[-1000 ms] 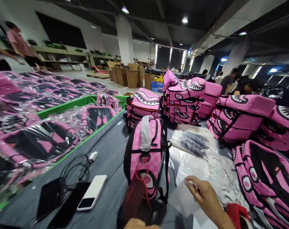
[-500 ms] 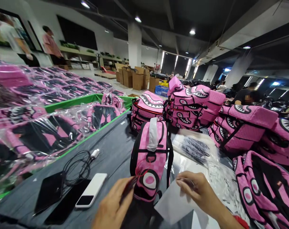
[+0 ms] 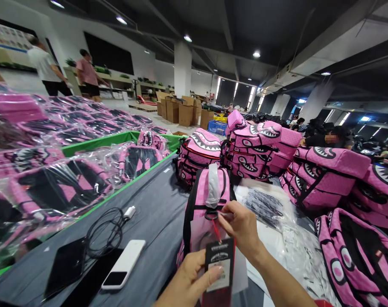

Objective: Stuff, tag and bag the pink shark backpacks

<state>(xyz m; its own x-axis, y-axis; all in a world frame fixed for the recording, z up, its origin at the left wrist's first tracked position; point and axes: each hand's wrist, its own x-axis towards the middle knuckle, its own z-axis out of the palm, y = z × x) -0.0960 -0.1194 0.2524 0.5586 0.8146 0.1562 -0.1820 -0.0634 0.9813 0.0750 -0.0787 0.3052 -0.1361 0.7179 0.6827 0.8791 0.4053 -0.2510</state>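
A pink checked backpack (image 3: 196, 196) stands in front of me, with a white wrap around its top handle and a black ring below it. My left hand (image 3: 196, 273) is closed on a black hang tag (image 3: 217, 256) with a white label, its thumb across the front. A red string (image 3: 217, 230) runs up from the tag toward the ring. My right hand (image 3: 240, 226) is pinched beside the ring, holding a translucent sheet (image 3: 240, 273) that hangs behind the tag. Its fingertips partly hide whether they also touch the string.
Stacked pink backpacks (image 3: 254, 149) stand behind and to the right. Clear plastic bags (image 3: 296, 251) lie at right. A white power bank (image 3: 125, 264), dark phone (image 3: 65, 266) and coiled cable (image 3: 106, 230) lie left. A green-edged bin (image 3: 117, 138) holds wrapped backpacks. Two people are farther back.
My right hand has moved up and left to the backpack's ring with the sheet. My left hand has moved right, and the tag's front now faces me.
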